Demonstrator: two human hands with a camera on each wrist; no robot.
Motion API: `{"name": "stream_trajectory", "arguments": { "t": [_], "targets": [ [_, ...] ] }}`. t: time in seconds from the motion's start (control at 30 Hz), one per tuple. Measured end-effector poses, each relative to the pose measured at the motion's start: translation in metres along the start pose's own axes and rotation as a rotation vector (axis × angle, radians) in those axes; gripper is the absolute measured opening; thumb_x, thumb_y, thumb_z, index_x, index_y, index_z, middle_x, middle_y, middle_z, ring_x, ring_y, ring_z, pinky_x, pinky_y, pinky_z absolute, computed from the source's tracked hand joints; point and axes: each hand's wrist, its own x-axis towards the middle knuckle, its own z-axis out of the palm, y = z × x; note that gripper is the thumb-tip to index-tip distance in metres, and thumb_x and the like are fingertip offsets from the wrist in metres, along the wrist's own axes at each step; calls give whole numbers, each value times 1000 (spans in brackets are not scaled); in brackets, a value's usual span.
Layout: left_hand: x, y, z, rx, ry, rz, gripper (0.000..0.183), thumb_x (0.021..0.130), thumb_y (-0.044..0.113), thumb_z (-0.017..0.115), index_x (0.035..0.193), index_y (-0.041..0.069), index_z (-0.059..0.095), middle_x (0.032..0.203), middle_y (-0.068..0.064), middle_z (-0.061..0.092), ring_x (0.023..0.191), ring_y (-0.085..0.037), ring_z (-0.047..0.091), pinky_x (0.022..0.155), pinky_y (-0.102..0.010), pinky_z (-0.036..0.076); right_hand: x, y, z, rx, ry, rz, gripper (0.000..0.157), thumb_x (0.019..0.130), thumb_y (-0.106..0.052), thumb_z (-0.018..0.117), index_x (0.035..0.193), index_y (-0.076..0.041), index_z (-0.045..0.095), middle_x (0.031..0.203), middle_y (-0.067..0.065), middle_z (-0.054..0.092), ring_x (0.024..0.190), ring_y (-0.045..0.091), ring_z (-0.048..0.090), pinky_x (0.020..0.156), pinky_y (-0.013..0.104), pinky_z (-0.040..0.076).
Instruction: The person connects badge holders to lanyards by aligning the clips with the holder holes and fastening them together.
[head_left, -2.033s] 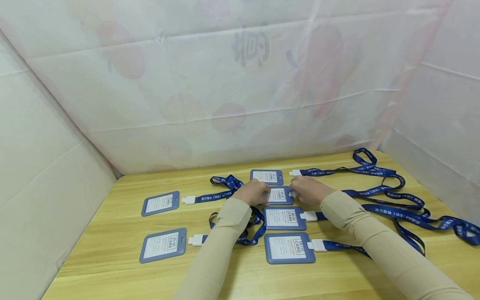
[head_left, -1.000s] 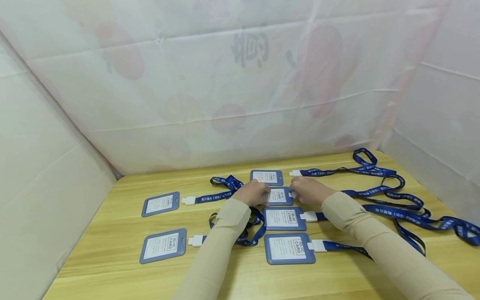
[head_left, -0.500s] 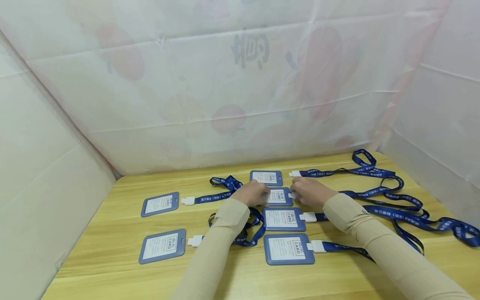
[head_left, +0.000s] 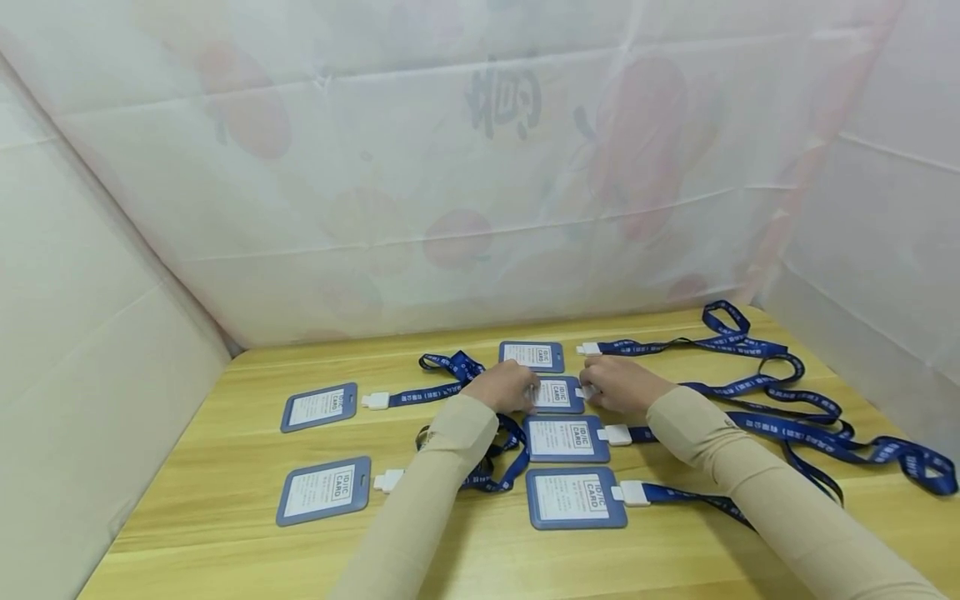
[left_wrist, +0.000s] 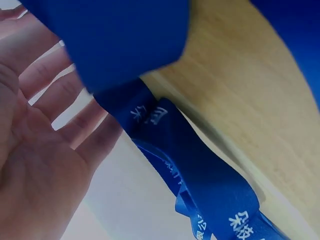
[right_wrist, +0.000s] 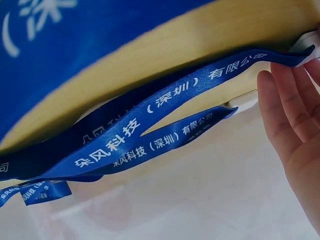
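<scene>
In the head view my left hand grips the left end of a blue ID card holder, the second from the back in the right-hand column. At that holder's slotted end, my right hand pinches the white clip of a blue lanyard. Its strap runs away from the fingers in the right wrist view. Fingertips of both hands are partly hidden. Blue lanyard strap crosses in front of the left hand in the left wrist view.
Other card holders lie in the same column, including the front one with its lanyard clip. At left are two holders with separate lanyards. More lanyards spread right over the wooden table. Fabric walls enclose it.
Both hands keep their places at the same card holder and clip. The head view shifts very slightly; nothing on the table has visibly moved.
</scene>
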Motion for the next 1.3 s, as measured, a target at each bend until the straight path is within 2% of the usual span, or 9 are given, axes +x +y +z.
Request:
{"name": "stream_trajectory", "arguments": {
  "t": [0.43, 0.63, 0.8, 0.9, 1.0, 1.1, 1.3],
  "targets": [
    [0, 4, 2, 44, 11, -21, 22, 86, 19, 84, 106, 12, 77, 100, 0, 73, 79, -7, 61, 70, -19, 51, 0, -1, -1, -4, -1, -2, 19, 86, -6, 80, 105, -2, 76, 92, 4, 65, 80, 16, 59, 77, 33, 56],
    [0, 5, 2, 42, 14, -36, 26, 86, 21, 84, 109, 12, 77, 103, -1, 74, 79, -7, 62, 72, -20, 52, -1, -2, -2, 1, -6, 11, 20, 87, -7, 80, 106, -2, 76, 94, 5, 66, 82, 17, 59, 79, 35, 56],
    [-1, 4, -1, 23, 5, -58, 37, 90, 26, 81, 123, 12, 74, 118, -2, 72, 97, -13, 67, 85, -26, 55, -1, -1, -3, 69, -20, 32, 23, 92, -14, 77, 111, -1, 73, 102, 8, 67, 89, 20, 63, 83, 39, 56],
    [0, 3, -4, -1, 10, -82, 41, 95, 31, 75, 132, 13, 69, 131, -2, 68, 114, -17, 64, 95, -31, 53, 0, 0, -6, 105, -27, 56, 30, 95, -22, 74, 115, 0, 71, 111, 13, 68, 95, 25, 65, 86, 44, 56],
    [1, 2, -6, -5, 23, -105, 41, 98, 32, 70, 135, 15, 67, 136, -1, 64, 123, -18, 61, 99, -33, 51, 1, 1, -10, 107, -25, 58, 36, 95, -27, 73, 116, 3, 71, 115, 18, 68, 97, 29, 67, 88, 48, 56],
    [3, 1, -7, 23, 41, -116, 41, 98, 32, 69, 135, 15, 67, 135, -1, 65, 121, -18, 62, 98, -33, 51, 3, 3, -12, 88, -23, 56, 37, 96, -26, 73, 116, 5, 70, 113, 18, 68, 96, 29, 67, 88, 48, 56],
    [4, -3, -7, 75, 75, -105, 38, 99, 29, 69, 134, 13, 68, 131, -2, 67, 115, -18, 65, 97, -33, 52, 5, 8, -12, 69, 19, 15, 27, 95, -18, 72, 111, 4, 71, 105, 16, 68, 89, 27, 67, 81, 46, 57]
  ]
}}
